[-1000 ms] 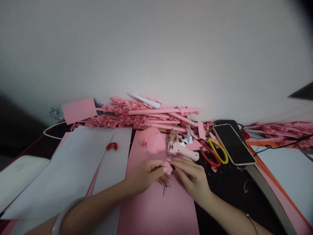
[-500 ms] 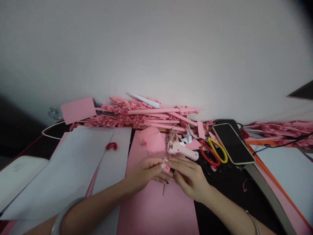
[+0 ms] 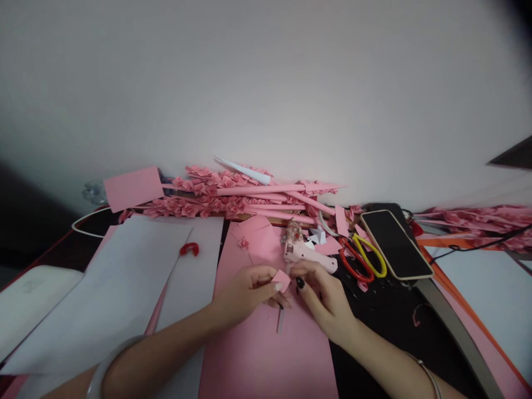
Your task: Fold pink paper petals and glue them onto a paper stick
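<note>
Between thumb and fingers, my left hand [image 3: 249,291] pinches a small pink paper piece [image 3: 281,280] over a large pink sheet [image 3: 266,360]. My right hand [image 3: 326,302] is just to its right, fingers curled and apart, with no paper visible in it. Just behind the hands lies a pale pink glue gun [image 3: 310,256], and its clear glue stick [image 3: 281,321] pokes out below my left fingers. A folded pink paper [image 3: 264,241] with a small paper flower [image 3: 244,243] rests further back on the sheet.
Scissors with red and yellow handles [image 3: 369,257] and a phone [image 3: 397,244] lie on the right. Pink paper-flower stems [image 3: 249,202] line the wall. White sheets [image 3: 124,277] with a red curved object [image 3: 189,249] cover the left; a white box [image 3: 37,305] stands beside them.
My right hand has let go of the small paper and drawn slightly to the right. The paper stays in my left hand, now turned to show a plain face.
</note>
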Action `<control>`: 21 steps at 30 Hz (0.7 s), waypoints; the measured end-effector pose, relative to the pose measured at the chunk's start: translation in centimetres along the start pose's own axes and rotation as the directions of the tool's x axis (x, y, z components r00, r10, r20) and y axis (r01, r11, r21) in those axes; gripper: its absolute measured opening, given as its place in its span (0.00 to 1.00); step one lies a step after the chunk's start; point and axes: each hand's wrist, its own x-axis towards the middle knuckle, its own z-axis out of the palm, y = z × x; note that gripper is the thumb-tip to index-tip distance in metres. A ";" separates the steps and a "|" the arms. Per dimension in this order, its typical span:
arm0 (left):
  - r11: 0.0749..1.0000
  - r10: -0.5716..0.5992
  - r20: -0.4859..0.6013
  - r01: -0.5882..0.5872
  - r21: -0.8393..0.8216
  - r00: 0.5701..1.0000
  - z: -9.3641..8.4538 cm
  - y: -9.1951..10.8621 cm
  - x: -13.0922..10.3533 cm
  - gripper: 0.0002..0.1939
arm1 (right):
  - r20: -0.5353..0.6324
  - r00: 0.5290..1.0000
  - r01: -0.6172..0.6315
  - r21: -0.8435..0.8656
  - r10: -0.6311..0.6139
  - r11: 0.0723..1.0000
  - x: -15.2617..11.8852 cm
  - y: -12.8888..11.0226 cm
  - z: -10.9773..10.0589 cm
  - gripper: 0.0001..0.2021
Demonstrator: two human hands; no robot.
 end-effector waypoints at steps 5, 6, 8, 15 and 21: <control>0.999 0.039 0.026 -0.040 0.030 0.999 0.3 -0.5 0.0 0.08 | 0.088 0.994 -0.055 -0.049 0.059 0.997 0.2 0.2 0.3 0.08; 0.999 0.033 0.031 -0.034 0.029 0.999 0.4 -0.5 -0.1 0.07 | 0.111 0.993 -0.042 -0.072 0.050 0.997 0.3 0.2 0.3 0.09; 1.000 0.018 0.028 -0.019 0.016 0.999 0.6 -0.6 -0.3 0.05 | 0.151 0.988 -0.018 -0.105 0.034 0.994 0.3 0.2 0.4 0.10; 1.000 0.001 -0.002 -0.001 0.031 1.000 0.7 -1.0 -0.4 0.10 | 0.222 0.975 0.033 -0.032 -0.025 0.999 0.2 -0.2 0.3 0.12; 1.000 0.001 -0.013 -0.001 0.018 1.000 0.7 -0.8 -0.3 0.12 | 0.238 0.971 0.007 0.011 -0.010 1.000 0.4 -0.4 0.4 0.14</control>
